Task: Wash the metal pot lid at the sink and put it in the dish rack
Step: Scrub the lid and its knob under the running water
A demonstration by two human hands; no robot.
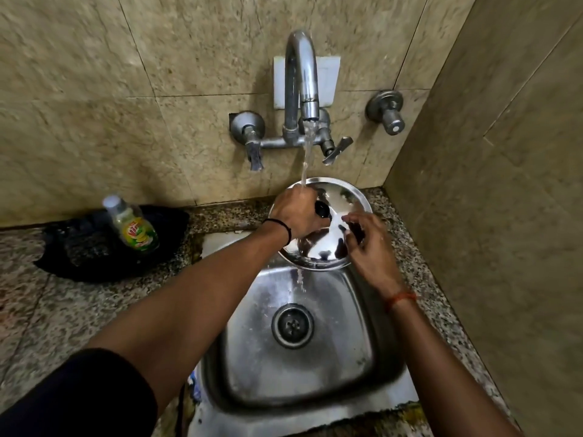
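A round shiny metal pot lid with a black knob is held tilted over the back of the steel sink. My left hand grips the lid at the knob, under the running water. My right hand rests on the lid's lower right part with its fingers spread and curled against the surface. Water streams from the tap spout onto my left hand and the lid, then runs off the lid's lower edge into the basin. No dish rack is in view.
A small bottle with a green and yellow label stands on a black cloth on the speckled granite counter left of the sink. Tap handles stick out of the tiled wall. A side wall closes in on the right.
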